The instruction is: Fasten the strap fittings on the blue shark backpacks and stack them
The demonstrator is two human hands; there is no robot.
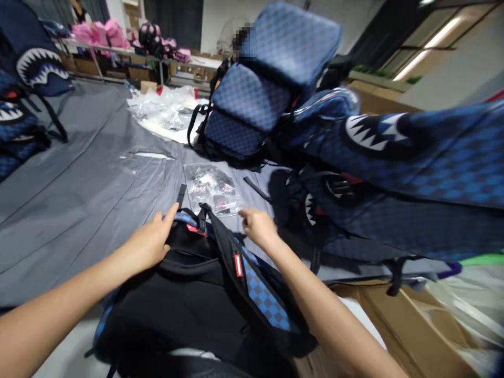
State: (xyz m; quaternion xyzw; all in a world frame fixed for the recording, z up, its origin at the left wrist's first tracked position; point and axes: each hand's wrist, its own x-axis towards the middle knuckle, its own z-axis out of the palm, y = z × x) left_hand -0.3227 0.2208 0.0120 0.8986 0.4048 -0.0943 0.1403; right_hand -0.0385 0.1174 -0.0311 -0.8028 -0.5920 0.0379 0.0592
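Note:
A black backpack (189, 299) with blue checkered sides lies in front of me, its padded back and straps facing up. My left hand (151, 241) is at its upper left edge, thumb and index finger visible, the other fingers mostly hidden as it grips the backpack. To the right of the top handle, my right hand (260, 228) is closed, fingers curled; what it holds, if anything, I cannot make out. A black shoulder strap (226, 241) with a red label runs between my hands. Just beyond them a clear plastic bag (212, 189) with small dark and pink contents lies on the grey cloth.
Blue checkered backpacks (252, 100) stand stacked behind, and shark-mouth ones (425, 157) are piled at right. More backpacks (27, 84) stand at left. Clear plastic packaging (169, 113) lies farther back. An open cardboard box (409, 325) is at lower right. Pink goods (102, 34) cover a far table.

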